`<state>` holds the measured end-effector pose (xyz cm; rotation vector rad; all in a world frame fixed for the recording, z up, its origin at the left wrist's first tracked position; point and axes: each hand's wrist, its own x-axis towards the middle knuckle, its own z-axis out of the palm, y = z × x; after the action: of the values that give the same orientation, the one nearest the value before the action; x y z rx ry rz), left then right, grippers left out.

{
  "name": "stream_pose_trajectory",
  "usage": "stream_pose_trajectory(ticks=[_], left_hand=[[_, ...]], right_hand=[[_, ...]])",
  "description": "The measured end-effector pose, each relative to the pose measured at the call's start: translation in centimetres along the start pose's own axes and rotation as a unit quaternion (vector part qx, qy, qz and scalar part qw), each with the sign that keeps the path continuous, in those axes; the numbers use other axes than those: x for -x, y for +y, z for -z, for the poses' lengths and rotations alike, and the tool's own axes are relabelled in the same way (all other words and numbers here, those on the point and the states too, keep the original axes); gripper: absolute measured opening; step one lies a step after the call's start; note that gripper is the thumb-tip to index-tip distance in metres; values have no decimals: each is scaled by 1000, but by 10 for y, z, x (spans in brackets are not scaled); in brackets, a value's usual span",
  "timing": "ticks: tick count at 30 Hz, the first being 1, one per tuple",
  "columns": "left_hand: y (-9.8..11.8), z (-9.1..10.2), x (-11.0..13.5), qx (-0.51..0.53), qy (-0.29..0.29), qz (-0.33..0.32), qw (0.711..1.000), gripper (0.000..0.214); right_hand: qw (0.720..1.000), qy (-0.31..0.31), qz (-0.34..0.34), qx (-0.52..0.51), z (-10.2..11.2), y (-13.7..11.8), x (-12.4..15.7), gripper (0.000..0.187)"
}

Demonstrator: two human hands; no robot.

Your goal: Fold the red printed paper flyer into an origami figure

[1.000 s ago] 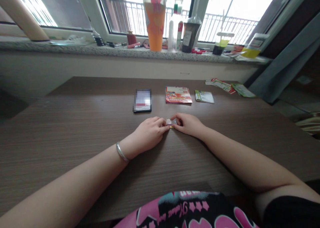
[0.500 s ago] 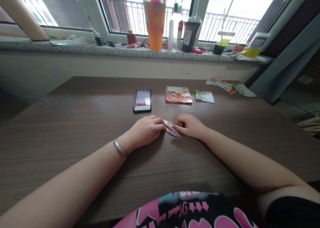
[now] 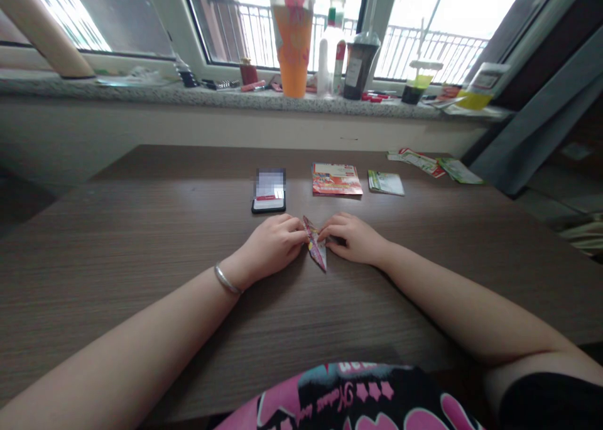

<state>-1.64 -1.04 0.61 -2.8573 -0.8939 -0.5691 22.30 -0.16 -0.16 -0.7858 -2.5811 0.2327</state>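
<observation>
A small piece of folded paper (image 3: 316, 248), printed in pink, yellow and white, lies between my two hands on the brown table. It is narrow, with pointed ends. My left hand (image 3: 281, 238) pinches its left edge, fingers together, and a silver bangle circles that wrist. From the other side, my right hand (image 3: 351, 236) has curled fingers on the paper's right part. My fingers partly cover the paper. Just beyond my left hand lies a phone (image 3: 269, 203) with its screen blurred out.
Red printed sheets (image 3: 336, 180) and a smaller stack of green-white papers (image 3: 386, 182) lie past my hands. More paper strips (image 3: 421, 162) are at the far right. On the windowsill (image 3: 211, 100) stand a tall orange drink cup (image 3: 295, 47), a dark cup (image 3: 358, 69) and bottles.
The folded paper has turned, so its long side now points more toward me. My right fingers have shifted slightly left along with it, while my left hand has stayed almost in place.
</observation>
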Motion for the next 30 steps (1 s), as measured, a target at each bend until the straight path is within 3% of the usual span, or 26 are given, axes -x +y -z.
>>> stream_pose_trajectory(ticks=[6, 14, 22, 30], left_hand=[[5, 0, -2, 5, -15, 16, 1000, 19], [18, 11, -3, 9, -45, 44, 998, 32], [22, 10, -4, 10, -37, 58, 998, 33], [24, 12, -4, -27, -47, 35, 998, 41]], right_hand=[[997, 1, 7, 75, 0, -10, 0, 17], [999, -3, 19, 36, 2, -11, -2, 15], [995, -7, 29, 97, 4, -11, -3, 24], [990, -7, 58, 129, 6, -17, -1, 20]])
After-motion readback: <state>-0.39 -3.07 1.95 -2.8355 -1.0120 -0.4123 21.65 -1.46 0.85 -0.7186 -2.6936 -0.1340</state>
